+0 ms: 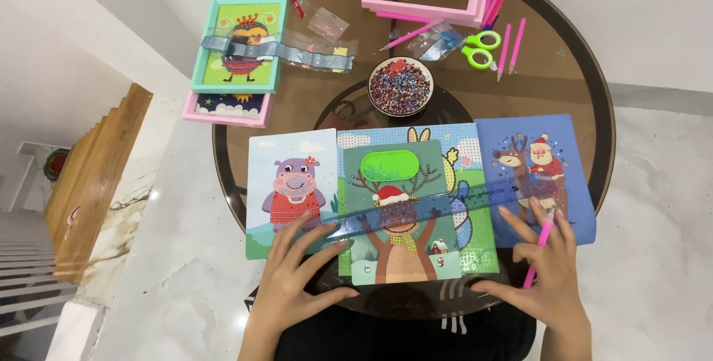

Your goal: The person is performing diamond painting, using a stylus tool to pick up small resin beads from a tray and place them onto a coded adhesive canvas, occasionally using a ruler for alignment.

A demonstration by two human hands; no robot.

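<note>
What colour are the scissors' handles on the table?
The scissors have bright green handles, seen in the head view, near the pink pens.

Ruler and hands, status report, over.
Left hand flat, fingertips pressing the clear blue ruler. Right hand holds pink pen. Ruler lies across the reindeer picture. Nothing blocking.

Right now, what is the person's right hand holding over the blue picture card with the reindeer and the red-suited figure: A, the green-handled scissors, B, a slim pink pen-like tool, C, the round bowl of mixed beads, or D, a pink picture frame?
B: the right hand grips a slim pink pen-like tool, while the green-handled scissors and round bowl of mixed beads lie farther up the round table.
</note>
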